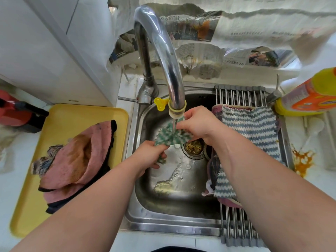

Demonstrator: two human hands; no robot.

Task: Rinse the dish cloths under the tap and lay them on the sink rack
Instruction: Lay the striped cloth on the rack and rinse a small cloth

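Observation:
A green-and-white striped dish cloth (pixel 172 136) hangs stretched between both hands, right under the tap (pixel 171 73), whose water runs onto it. My left hand (pixel 151 155) grips its lower end; my right hand (pixel 198 123) grips its upper end beside the spout. A blue-and-white striped cloth with a pink back (pixel 252 128) lies spread on the metal sink rack (pixel 240 95) over the right side of the steel sink (pixel 174 195). Pink, stained cloths (pixel 78 157) lie piled on a yellow tray (pixel 72 115) to the left.
The drain strainer (pixel 194 149) holds food scraps. A yellow-and-orange detergent bottle (pixel 309 95) lies right of the rack. A red object (pixel 12 110) sits at the far left. Newspaper (pixel 200 51) covers the wall behind. An orange stain (pixel 301 160) marks the right counter.

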